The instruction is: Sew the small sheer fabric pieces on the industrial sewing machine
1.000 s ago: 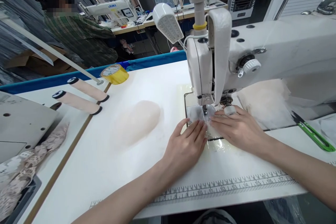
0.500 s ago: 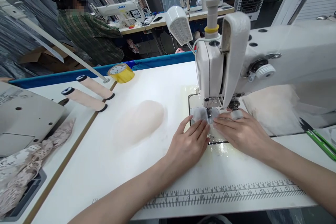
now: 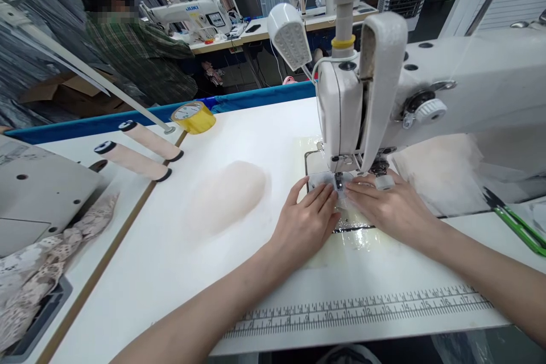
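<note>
My left hand (image 3: 305,219) lies flat, fingers stretched forward, just left of the presser foot (image 3: 339,181) of a white sewing machine (image 3: 341,108). Its fingertips press on a pale translucent piece (image 3: 318,178), partly covered by the fingers, on the needle plate. From the other side my right hand (image 3: 390,207) reaches in, also with extended fingers, its tips close to the foot. Part of the right hand is behind a small white knob (image 3: 384,182) on the machine. A sheer peach fabric oval (image 3: 239,190) lies on the table to the left.
More sheer fabric (image 3: 439,173) sits under the machine arm, with green thread snips (image 3: 516,224) beside it. Peach thread cones (image 3: 134,161), yellow tape (image 3: 194,118) and lace (image 3: 55,261) are on the left. A printed ruler (image 3: 354,313) runs along the front edge. A person (image 3: 132,51) works beyond.
The view has shifted slightly. Both hands stay flat beside the presser foot, with only small finger movement; the oval fabric on the left lies as before.
</note>
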A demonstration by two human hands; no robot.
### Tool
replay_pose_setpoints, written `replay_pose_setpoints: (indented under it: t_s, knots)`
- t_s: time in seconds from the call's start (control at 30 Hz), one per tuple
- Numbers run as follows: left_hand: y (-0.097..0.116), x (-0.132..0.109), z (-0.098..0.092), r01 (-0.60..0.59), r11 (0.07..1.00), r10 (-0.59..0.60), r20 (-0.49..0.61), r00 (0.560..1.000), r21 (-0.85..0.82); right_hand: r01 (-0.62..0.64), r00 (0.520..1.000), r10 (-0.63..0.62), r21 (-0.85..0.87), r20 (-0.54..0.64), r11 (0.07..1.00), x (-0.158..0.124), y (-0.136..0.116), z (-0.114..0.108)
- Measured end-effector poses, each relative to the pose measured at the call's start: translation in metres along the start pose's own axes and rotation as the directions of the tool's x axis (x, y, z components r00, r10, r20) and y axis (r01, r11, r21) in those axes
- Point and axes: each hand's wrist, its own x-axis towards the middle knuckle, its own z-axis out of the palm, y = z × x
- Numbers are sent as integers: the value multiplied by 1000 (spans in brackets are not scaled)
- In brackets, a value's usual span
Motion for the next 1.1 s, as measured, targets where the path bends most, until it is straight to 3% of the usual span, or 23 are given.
replay_pose_setpoints:
  t_s: [0.6,0.77,0.97,1.1]
  knots:
    - [-4,1,5,30,999,-31,21,999,25,-12,1000,14,-98,17,995,3,1,2]
    - [-4,1,2,74,993,-81,75,994,88,-26,997,31,-68,73,997,4,1,-1]
    - [0,7,-18,31,987,-29,-15,999,160,-50,998,51,28,-45,998,2,-2,-3]
    - [-7,10,-21,-25,997,29,-57,998,75,-30,994,41,103,-97,994,3,-11,-6]
